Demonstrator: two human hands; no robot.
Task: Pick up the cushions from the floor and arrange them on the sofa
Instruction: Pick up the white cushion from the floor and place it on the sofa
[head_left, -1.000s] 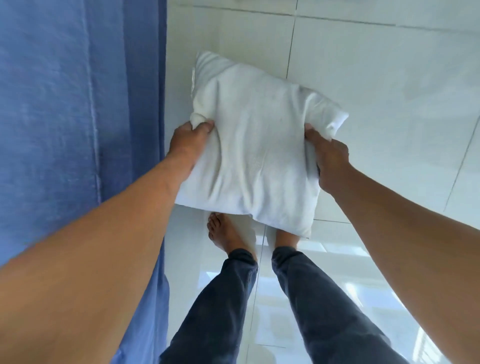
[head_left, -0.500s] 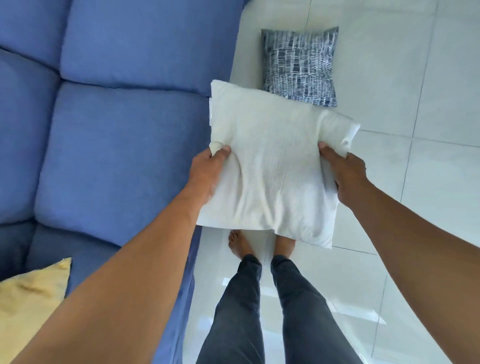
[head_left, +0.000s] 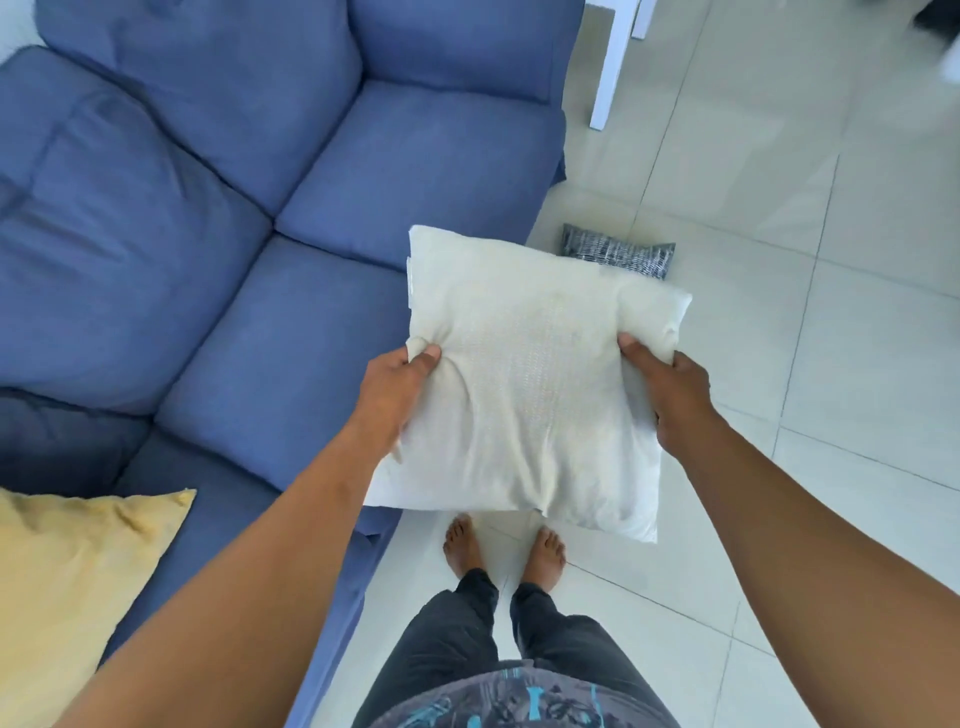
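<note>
I hold a white cushion (head_left: 530, 374) in the air in front of me, above my feet and just off the sofa's front edge. My left hand (head_left: 392, 395) pinches its left side and my right hand (head_left: 670, 395) grips its right side. The blue sofa (head_left: 249, 270) fills the left of the view. A yellow cushion (head_left: 67, 582) lies on the sofa seat at the lower left. A dark blue patterned cushion (head_left: 618, 254) lies on the floor beyond the white one, partly hidden behind it.
The floor (head_left: 831, 364) is glossy pale tile. White furniture legs (head_left: 608, 67) stand on it at the top, right of the sofa's end. My bare feet (head_left: 504, 545) are close to the sofa's front.
The view has lifted from the floor to take in the sofa. The white cushion has risen with both hands; the patterned cushion and then the yellow one came into sight.
</note>
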